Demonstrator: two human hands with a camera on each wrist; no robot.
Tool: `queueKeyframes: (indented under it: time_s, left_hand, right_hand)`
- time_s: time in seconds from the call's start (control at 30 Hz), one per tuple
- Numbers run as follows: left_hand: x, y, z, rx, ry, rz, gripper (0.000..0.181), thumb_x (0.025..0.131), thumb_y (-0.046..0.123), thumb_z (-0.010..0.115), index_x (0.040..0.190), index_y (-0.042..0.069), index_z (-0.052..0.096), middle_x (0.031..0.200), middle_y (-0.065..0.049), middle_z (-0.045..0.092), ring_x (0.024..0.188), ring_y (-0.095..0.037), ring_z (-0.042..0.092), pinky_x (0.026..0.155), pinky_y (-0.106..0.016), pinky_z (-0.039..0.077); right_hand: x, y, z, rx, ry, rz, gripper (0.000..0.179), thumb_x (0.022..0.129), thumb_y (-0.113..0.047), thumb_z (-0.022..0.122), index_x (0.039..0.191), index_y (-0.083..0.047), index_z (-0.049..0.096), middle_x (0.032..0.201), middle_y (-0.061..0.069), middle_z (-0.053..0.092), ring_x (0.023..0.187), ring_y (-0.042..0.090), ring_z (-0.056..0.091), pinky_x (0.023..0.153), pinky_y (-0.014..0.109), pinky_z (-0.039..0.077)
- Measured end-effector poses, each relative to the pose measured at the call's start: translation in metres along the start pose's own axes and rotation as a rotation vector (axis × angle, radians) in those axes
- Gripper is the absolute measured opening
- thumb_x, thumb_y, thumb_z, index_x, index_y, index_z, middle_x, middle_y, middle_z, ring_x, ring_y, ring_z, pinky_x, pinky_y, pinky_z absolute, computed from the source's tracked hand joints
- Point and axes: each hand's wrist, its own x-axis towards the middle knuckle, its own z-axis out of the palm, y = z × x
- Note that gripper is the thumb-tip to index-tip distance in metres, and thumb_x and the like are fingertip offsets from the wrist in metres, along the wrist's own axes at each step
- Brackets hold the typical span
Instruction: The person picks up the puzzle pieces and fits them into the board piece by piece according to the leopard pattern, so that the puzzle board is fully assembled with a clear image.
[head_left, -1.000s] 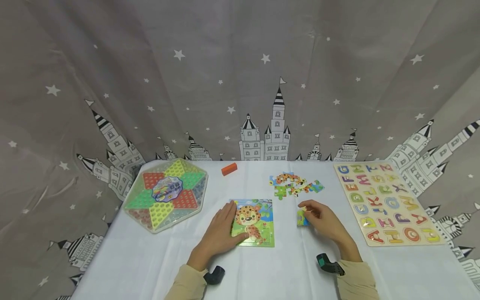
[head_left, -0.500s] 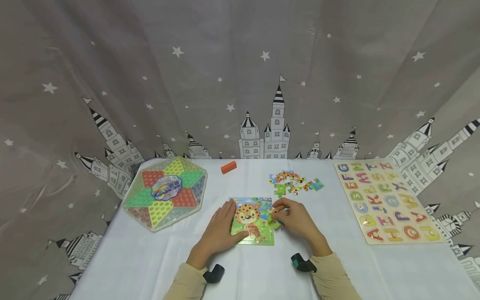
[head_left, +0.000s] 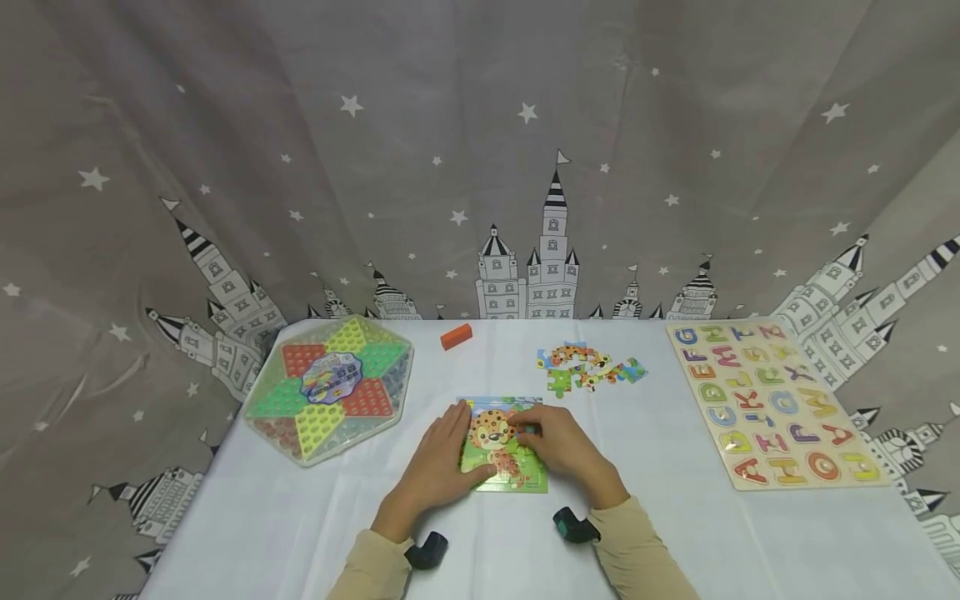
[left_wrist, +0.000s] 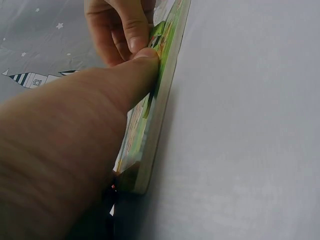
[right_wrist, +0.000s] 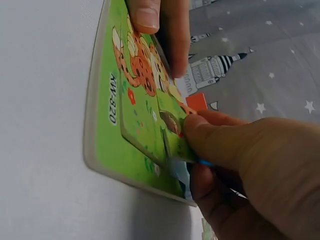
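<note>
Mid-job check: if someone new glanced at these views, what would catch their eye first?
Probably the bright spotted-animal puzzle near the middle of the white table, with the left hand resting at its left side and the right hand pinching a piece over its right side. Next, the star-patterned hexagonal game at left and the alphabet board at right.

leopard-puzzle board (right_wrist: 107, 145) | flat | green piece (right_wrist: 179, 146) | pinched at board's right side
</note>
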Motion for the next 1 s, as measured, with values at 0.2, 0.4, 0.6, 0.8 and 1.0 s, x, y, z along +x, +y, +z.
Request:
queueKeyframes:
  time_s: [0.2, 0.4, 0.6, 0.8, 1.0]
  left_hand:
    - [-0.001, 0.003, -0.002, 0.005, 0.005, 0.003, 0.106, 0.089, 0.065, 0.065, 0.163, 0.003, 0.020, 0.171, -0.013, 0.019, 0.159, -0.032, 0.017, 0.129, -0.054, 0.021]
    - [-0.002, 0.003, -0.002, 0.003, 0.003, 0.006, 0.106, 0.090, 0.065, 0.064, 0.163, 0.005, 0.019, 0.172, -0.012, 0.017, 0.160, -0.032, 0.016, 0.130, -0.053, 0.019]
    - [-0.002, 0.002, -0.002, -0.004, 0.003, 0.009, 0.106, 0.090, 0.064, 0.065, 0.163, 0.004, 0.019, 0.172, -0.013, 0.018, 0.160, -0.032, 0.016, 0.129, -0.054, 0.020]
    - [-0.002, 0.002, -0.001, -0.009, 0.005, 0.006, 0.106, 0.089, 0.065, 0.065, 0.164, 0.005, 0.019, 0.172, -0.012, 0.018, 0.160, -0.032, 0.016, 0.129, -0.054, 0.019]
    - [-0.002, 0.001, -0.001, -0.006, 0.001, 0.002, 0.106, 0.089, 0.064, 0.066, 0.163, 0.005, 0.019, 0.172, -0.012, 0.018, 0.160, -0.032, 0.016, 0.130, -0.054, 0.019]
  right_hand:
    - [0.001, -0.001, -0.001, -0.052, -0.038, -0.012, 0.027, 0.093, -0.010, 0.073, 0.120, -0.011, 0.076, 0.110, 0.004, 0.073, 0.102, 0.021, 0.067, 0.092, 0.043, 0.057]
    - [-0.001, 0.000, -0.002, -0.028, -0.020, -0.045, 0.027, 0.093, -0.007, 0.073, 0.120, -0.009, 0.075, 0.114, 0.008, 0.072, 0.113, 0.031, 0.066, 0.102, 0.051, 0.054]
    - [-0.001, 0.008, 0.001, -0.047, -0.027, -0.048, 0.029, 0.094, -0.012, 0.073, 0.122, -0.013, 0.075, 0.120, 0.007, 0.071, 0.119, 0.031, 0.064, 0.106, 0.051, 0.051]
    - [0.000, 0.014, 0.000, -0.023, -0.035, -0.028, 0.030, 0.094, -0.015, 0.073, 0.124, -0.016, 0.074, 0.129, 0.007, 0.069, 0.129, 0.033, 0.060, 0.113, 0.053, 0.046]
    - [-0.001, 0.015, 0.000, -0.009, -0.015, -0.053, 0.026, 0.093, -0.012, 0.074, 0.119, -0.015, 0.075, 0.122, 0.004, 0.068, 0.122, 0.029, 0.062, 0.109, 0.051, 0.050]
